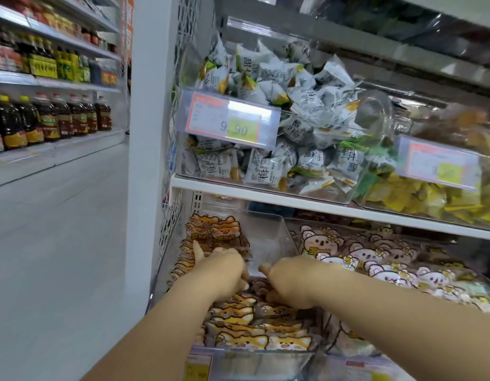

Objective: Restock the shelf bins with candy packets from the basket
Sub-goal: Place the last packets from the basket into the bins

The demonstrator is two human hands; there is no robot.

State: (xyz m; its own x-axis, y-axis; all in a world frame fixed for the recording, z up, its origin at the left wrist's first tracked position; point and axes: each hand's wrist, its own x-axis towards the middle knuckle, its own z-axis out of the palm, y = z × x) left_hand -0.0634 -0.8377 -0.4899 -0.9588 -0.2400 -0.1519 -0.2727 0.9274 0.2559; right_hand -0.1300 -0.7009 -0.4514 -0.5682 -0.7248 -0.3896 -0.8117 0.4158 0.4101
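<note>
Orange packets (238, 320) with a cartoon animal face sit in a clear bin (268, 237) at 6 o'clock in the view, on the lower shelf level. They stand on edge in tight rows, so faces read from the front and more fit. The bin's 12 o'clock end is partly bare, so I'd say filling isn't finished.

Both hands are in the bin, close together, not touching.
- Left hand (224, 270): index finger (197, 250) straight against the rear stack at 11 o'clock, probably propping it upright; other fingers curled over packet tops.
- Right hand (290, 281): fingers curled down into the row, gripping packet tops, thumb out toward 9 o'clock. Fingertips hidden, so I can't tell how many it holds.

Likely step: squaring and pushing the row back to open room.

Basket not in view.

Pink bear packets (375, 259) fill the bin at 3 o'clock. White shelf (348, 210) above carries grey-white packets (293, 105) behind a price tag (230, 119), with yellow packets (430, 199) at 2 o'clock. Bottles (46, 119) line the aisle at 9 o'clock.
</note>
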